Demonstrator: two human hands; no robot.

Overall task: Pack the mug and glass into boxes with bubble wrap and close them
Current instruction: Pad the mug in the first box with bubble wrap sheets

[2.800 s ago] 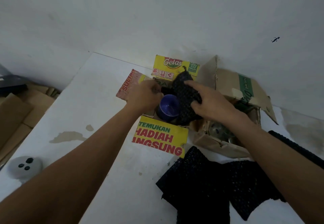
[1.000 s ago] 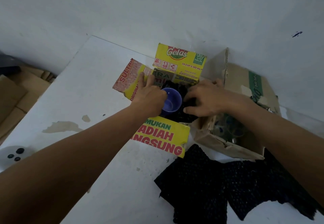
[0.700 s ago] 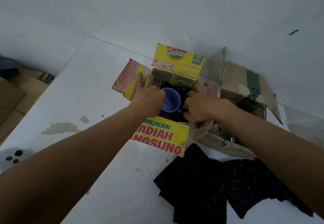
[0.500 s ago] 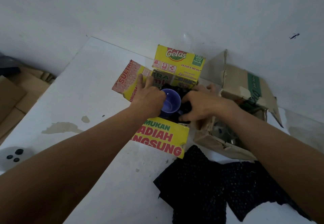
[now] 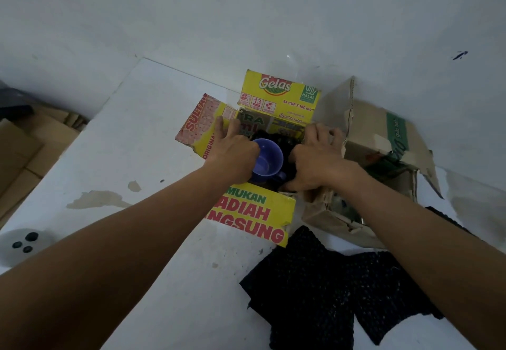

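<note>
A blue mug (image 5: 267, 162) stands upright inside the open yellow box (image 5: 254, 214). My left hand (image 5: 232, 154) lies against the mug's left side, its fingers stretched out over the box's left wall. Black bubble wrap (image 5: 286, 144) fills the box to the right of the mug and behind it. My right hand (image 5: 317, 158) presses down on that wrap with spread fingers. A brown cardboard box (image 5: 383, 136) stands open just to the right. Something glassy glints inside it by my right wrist, mostly hidden.
Loose sheets of black bubble wrap (image 5: 315, 292) lie on the white table (image 5: 137, 144) in front of the boxes. A white device with three black buttons (image 5: 24, 240) sits at the left edge. Flattened cardboard (image 5: 22, 152) lies on the floor at the left. The wall is close behind the boxes.
My right hand has lowered the black wrap from above the box down into it beside the mug and now presses on it. My left hand's fingers have stretched out over the left wall.
</note>
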